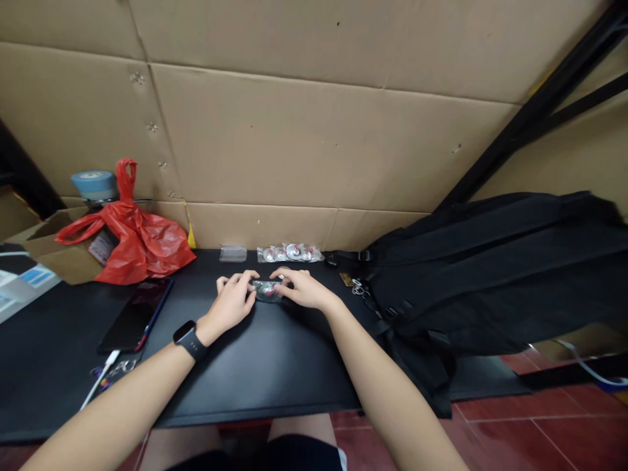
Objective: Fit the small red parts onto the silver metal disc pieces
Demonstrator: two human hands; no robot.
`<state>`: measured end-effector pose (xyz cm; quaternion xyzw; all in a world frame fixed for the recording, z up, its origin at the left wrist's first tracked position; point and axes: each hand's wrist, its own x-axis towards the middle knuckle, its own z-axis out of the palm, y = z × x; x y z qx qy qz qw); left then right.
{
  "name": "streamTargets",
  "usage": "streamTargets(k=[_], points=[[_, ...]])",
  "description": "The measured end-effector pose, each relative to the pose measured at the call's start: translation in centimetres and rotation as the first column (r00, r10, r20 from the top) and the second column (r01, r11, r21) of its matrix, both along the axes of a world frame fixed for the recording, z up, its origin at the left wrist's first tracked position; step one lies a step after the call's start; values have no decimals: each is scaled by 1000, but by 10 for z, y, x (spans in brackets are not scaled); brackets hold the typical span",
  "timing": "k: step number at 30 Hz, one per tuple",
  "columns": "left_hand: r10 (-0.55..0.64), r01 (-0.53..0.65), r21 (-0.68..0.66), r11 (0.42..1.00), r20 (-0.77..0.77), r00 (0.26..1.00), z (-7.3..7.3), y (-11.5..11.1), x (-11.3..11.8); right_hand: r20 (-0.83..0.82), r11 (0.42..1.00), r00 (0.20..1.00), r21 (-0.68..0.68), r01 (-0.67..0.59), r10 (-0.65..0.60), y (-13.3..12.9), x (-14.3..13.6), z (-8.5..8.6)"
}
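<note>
A small clear plastic packet with a round shiny item and a bit of red inside is between my hands, low over the black tabletop. My left hand, with a dark watch on its wrist, pinches the packet's left end. At the right end, the fingers and thumb of my right hand are closed on the packet. Behind my hands lies a row of similar clear packets with round items. Left of that row rests a stack of flat clear bags.
A black backpack fills the right side, with keys beside it. On the left are a red plastic bag, a cardboard box, a phone and a white cable. A cardboard wall stands behind.
</note>
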<state>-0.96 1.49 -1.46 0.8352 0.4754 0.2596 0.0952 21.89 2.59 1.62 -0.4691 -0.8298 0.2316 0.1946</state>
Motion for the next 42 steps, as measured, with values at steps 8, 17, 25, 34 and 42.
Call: streamTargets(k=[8, 17, 25, 34, 42], points=[[-109, 109, -39, 993, 5, 994, -2, 0, -1, 77, 999, 997, 41, 16, -19, 4, 7, -5], [-98, 99, -19, 995, 11, 995, 0, -3, 6, 97, 1000, 995, 24, 1, -3, 9, 6, -8], [-124, 136, 93, 986, -127, 984, 6, -8, 2, 137, 998, 990, 65, 16, -25, 2, 11, 3], [-176, 203, 132, 970, -190, 966, 12, -10, -2, 153, 996, 986, 40, -77, 70, 1, -3, -1], [-328, 308, 343, 887, 2, 945, 73, -41, 1, 330, 938, 879, 81, 337, -344, 14, 51, 1]])
